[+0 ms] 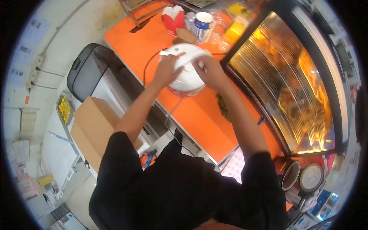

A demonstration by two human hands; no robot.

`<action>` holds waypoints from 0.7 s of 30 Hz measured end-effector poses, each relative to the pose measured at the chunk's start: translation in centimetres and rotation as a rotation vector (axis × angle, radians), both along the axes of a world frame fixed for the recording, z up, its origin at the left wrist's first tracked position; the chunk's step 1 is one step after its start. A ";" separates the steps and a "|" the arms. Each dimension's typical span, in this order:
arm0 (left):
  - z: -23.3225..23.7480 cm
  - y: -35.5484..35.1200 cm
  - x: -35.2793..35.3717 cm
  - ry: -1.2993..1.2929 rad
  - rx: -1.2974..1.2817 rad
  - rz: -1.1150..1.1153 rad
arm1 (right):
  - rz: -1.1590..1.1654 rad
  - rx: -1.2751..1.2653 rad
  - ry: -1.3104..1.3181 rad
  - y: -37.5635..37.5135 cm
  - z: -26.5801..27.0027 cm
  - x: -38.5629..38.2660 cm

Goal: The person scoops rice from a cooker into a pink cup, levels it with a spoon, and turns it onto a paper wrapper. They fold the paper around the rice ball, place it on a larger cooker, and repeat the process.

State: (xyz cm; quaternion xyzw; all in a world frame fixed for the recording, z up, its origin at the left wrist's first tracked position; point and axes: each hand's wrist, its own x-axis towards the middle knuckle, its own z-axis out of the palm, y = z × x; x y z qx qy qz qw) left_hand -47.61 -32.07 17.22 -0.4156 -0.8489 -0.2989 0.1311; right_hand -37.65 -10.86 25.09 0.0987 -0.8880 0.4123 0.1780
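Note:
A round white appliance with a domed lid point(188, 81) stands on the orange counter point(207, 122). On the left side of its lid rests my left hand point(167, 71), fingers apart and pointing away from me. My right hand point(209, 72) is at the lid's right side, its fingers bent around a white part there that looks like a handle; the fingers partly hide it. A dark cable loops out from behind the appliance, and a grey cord hangs from its front over the counter's edge.
Behind the appliance stand stacked paper cups point(203, 27) and a red and white carton point(173, 19). A lit glass display case point(283, 84) borders the right side. Leafy greens point(222, 107) lie near my right forearm. At left are a cardboard box point(92, 128) and a black-lidded bin point(87, 73).

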 end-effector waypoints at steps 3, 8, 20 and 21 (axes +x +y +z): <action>-2.7 0.3 -0.7 0.069 0.187 0.040 | 0.231 0.402 -0.035 -4.6 -6.2 -16.3; -2.5 0.2 0.4 -0.179 0.025 0.141 | 0.617 0.896 -0.140 -7.7 -10.7 -26.8; 1.6 -0.1 -2.9 -0.381 -0.137 0.028 | -0.089 0.055 -0.225 9.1 4.7 -22.1; 0.8 0.6 -3.3 -0.391 -0.155 0.027 | -0.093 -0.066 -0.211 10.5 5.7 -19.5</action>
